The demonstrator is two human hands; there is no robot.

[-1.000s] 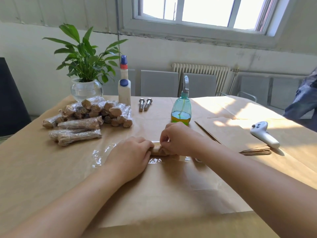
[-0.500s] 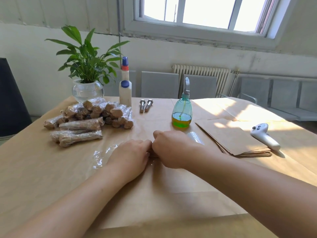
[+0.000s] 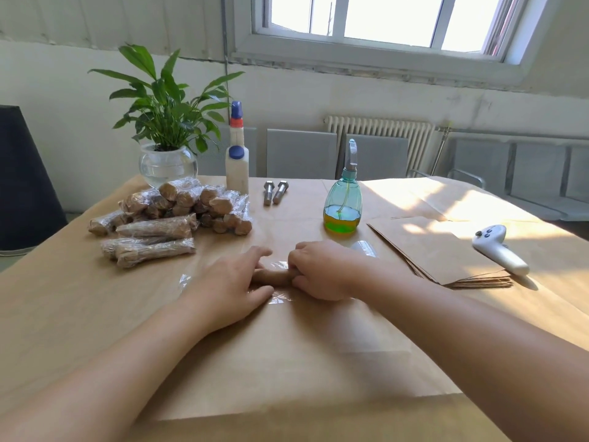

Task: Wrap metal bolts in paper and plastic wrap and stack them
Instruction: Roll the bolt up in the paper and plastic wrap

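On the brown-paper-covered bench (image 3: 95, 314), a paper-wrapped bolt roll (image 3: 272, 277) lies on a clear plastic wrap sheet (image 3: 277, 298). The left hand (image 3: 231, 285) rests on its left end with fingers fairly straight. The right hand (image 3: 322, 271) grips its right end. The pile of plastic-wrapped bolt bundles (image 3: 172, 215) sits well to the left.

Bare forearms, left hand (image 3: 229, 290), right hand (image 3: 322, 271), no sleeves

Both ends of the paper-wrapped bolt (image 3: 271, 277) hide under hands.
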